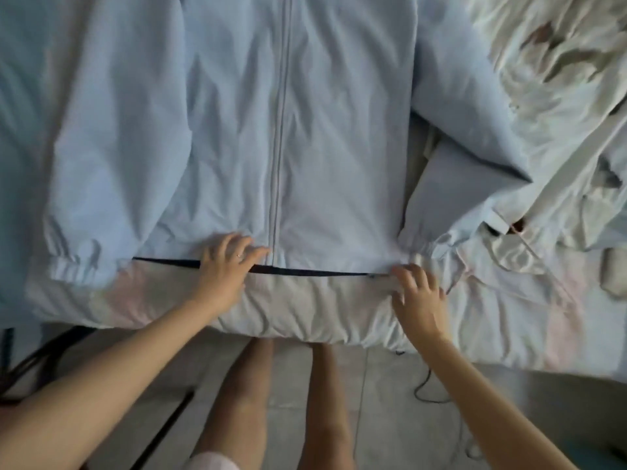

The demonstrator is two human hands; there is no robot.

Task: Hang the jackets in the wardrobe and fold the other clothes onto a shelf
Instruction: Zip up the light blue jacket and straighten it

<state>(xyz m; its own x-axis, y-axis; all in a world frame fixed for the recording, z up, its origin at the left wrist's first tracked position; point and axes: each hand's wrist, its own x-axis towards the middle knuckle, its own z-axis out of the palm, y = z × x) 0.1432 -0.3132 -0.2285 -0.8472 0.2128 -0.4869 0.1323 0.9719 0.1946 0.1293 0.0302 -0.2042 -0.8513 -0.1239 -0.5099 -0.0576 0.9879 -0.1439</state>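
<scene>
A light blue zip-up jacket lies flat and front-up on the bed, zipper closed, sleeves spread to both sides. Its bottom hem has a dark edge facing me. My left hand rests on the hem just left of the zipper, fingers extended over the fabric. My right hand sits at the hem's right end, fingers spread and touching the cloth near the right cuff. Neither hand plainly grips the jacket.
A pale quilt covers the bed's front edge beneath the jacket. A heap of crumpled whitish clothes lies on the right. My bare legs stand on the tiled floor, with dark cables near the bed.
</scene>
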